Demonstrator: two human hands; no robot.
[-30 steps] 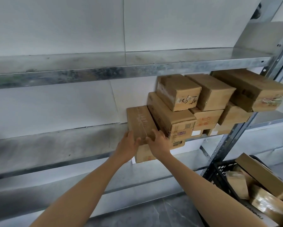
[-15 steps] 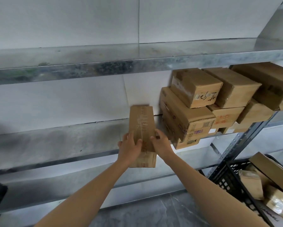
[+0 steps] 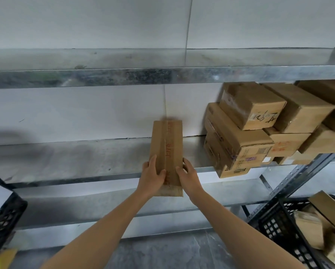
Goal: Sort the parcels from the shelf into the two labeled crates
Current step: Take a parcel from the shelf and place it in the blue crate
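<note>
Parcel [image 3: 167,152] held in both hands at the front edge of the metal shelf [image 3: 85,158].
The shelf spans the view, and a stack of cardboard boxes [image 3: 240,144] sits on its middle board at the right. The right crate [image 3: 275,222], black, holds more boxes, and the left crate [image 3: 3,218] shows at the low left. The long parcel points away, its far end over the board and its near end past the edge. The left hand [image 3: 152,177] and right hand [image 3: 189,177] clasp its sides, fingers [image 3: 152,162] curled round the edges and thumbs on top.

The brown cardboard parcel [image 3: 167,150] carries red lettering down its seam. Right of it, stacked parcels [image 3: 238,140] are brown; behind it the shelf [image 3: 65,158] is mottled grey; lower right, a black lattice crate [image 3: 275,226].
</note>
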